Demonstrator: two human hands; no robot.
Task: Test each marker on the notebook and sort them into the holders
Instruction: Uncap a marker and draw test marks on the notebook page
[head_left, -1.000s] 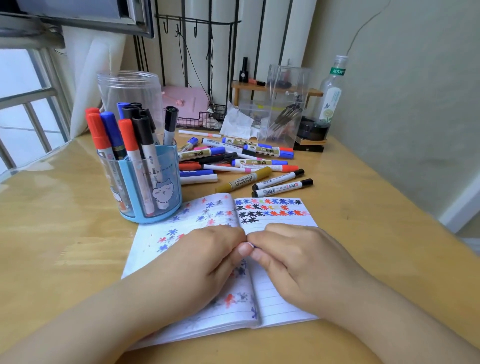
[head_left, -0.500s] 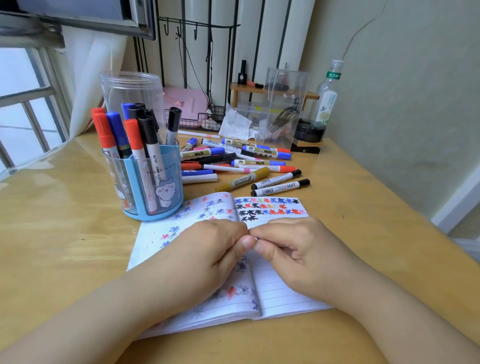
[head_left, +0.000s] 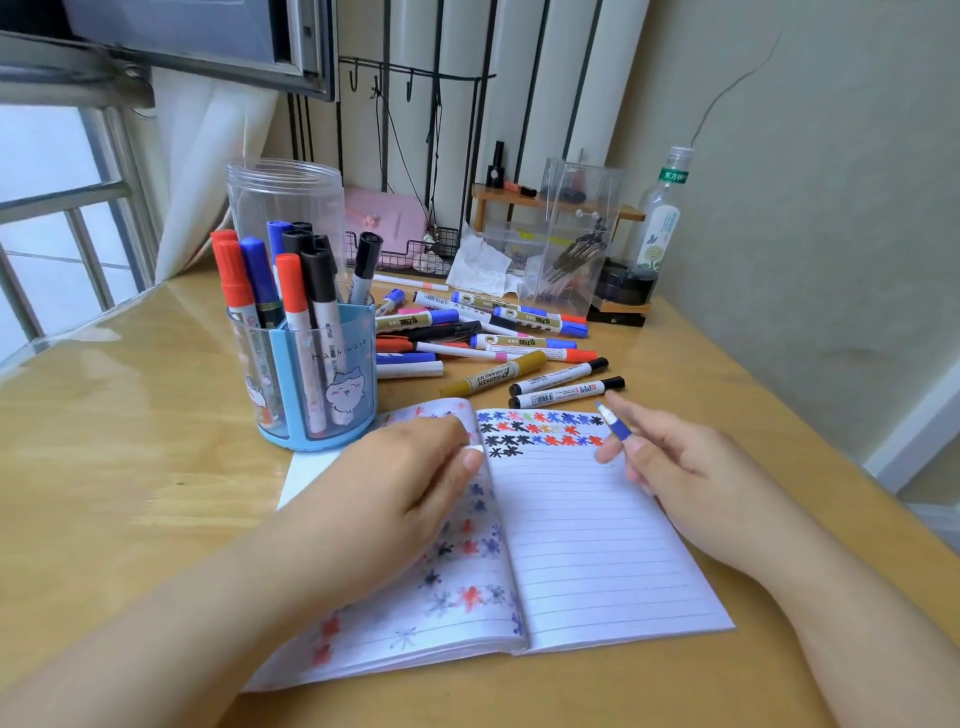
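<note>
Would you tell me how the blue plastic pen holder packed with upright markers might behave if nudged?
The blue plastic pen holder probably feels top-heavy, since its markers stand well above the rim. It may slide on the glossy wooden desk rather than grip.

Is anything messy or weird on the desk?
Yes: loose markers lie in a jumble behind the notebook, not in the blue holder. Ink has bled through the notebook's left page. Nothing looks spilled or broken.
</note>
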